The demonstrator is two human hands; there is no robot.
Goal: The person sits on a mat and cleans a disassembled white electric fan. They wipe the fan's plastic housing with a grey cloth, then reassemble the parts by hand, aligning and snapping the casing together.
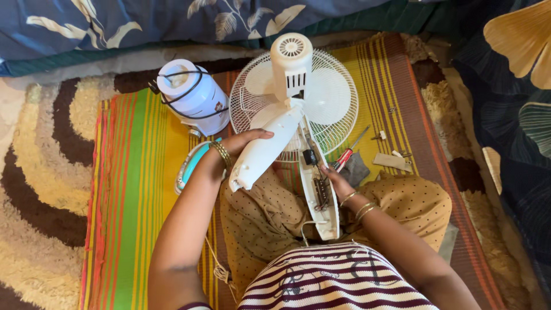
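Observation:
A white table fan (293,86) lies face down on a striped mat, its wire grille (338,109) against the mat and its motor housing (291,63) up. My left hand (238,146) grips the loose white stand cover (261,155), lifted off the neck. My right hand (336,181) rests against the opened stand half (318,195), where wiring and a small switch part show. The stand lies over my lap.
A red-handled screwdriver (347,154) lies on a dark cloth beside my right hand. Small screws and a tan scrap (392,161) lie to the right. A white appliance wrapped in black cord (192,95) stands left of the fan. A teal-rimmed object (189,166) sits under my left wrist.

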